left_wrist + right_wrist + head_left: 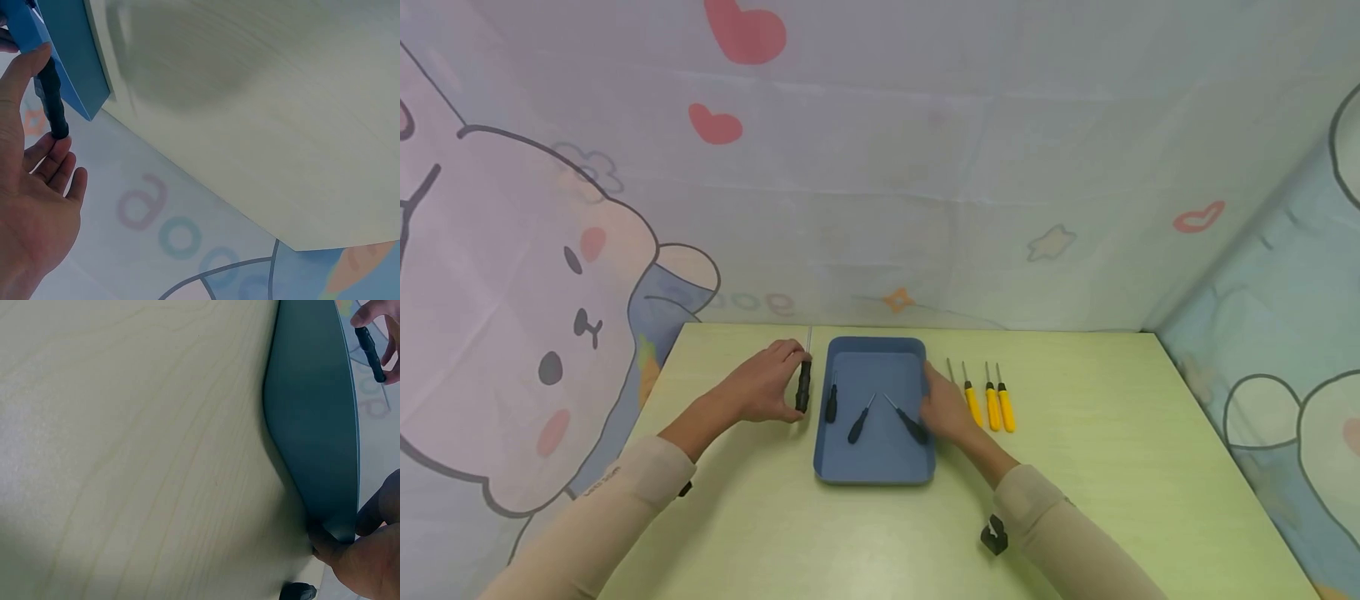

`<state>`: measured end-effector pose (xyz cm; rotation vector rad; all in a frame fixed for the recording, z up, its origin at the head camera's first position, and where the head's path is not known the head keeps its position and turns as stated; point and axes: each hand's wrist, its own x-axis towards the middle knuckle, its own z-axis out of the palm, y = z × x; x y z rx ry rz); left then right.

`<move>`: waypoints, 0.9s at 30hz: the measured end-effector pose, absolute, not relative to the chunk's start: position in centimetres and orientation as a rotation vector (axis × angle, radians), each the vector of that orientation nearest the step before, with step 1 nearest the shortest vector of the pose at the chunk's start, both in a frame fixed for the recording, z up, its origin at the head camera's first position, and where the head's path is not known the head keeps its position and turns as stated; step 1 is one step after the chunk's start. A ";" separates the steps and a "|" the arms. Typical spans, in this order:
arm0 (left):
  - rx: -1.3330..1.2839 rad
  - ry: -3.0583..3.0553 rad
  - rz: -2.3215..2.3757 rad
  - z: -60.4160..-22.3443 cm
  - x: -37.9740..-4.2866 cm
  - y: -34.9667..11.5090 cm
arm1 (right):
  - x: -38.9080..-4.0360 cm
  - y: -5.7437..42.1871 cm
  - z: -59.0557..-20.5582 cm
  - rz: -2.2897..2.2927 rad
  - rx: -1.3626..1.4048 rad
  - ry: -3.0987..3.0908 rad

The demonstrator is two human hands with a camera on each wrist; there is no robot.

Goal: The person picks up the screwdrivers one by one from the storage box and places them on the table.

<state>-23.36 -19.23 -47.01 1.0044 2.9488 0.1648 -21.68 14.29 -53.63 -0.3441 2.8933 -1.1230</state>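
In the head view my left hand (767, 383) holds a black-handled screwdriver (803, 385) between thumb and fingertips, its shaft towards the back of the table. That hand is just left of a blue-grey tray (874, 467). In the left wrist view the black handle (52, 103) spans from thumb to fingertips. My right hand (947, 407) grips the tray's right side; in the right wrist view its thumb and fingers are on either side of the tray wall (315, 412). Inside the tray lie three smaller black screwdrivers, at left (831, 404), middle (857, 427) and right (913, 427).
Right of the tray, several yellow-handled screwdrivers (992, 408) lie side by side, the nearest partly hidden by my right hand. All this is on a pale wooden table (1090, 467). A printed cloth (880, 167) hangs behind the table's back edge.
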 end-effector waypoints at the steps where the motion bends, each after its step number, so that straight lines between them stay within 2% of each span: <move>1: 0.998 2.945 0.157 -47.1 -23.4 -19.2 | -21.7 14.3 -53.7 -1.128 -0.341 2.890; 27: 0.961 2.891 0.177 -48.9 -22.9 -19.4 | -21.8 14.3 -54.1 -1.151 -0.313 2.880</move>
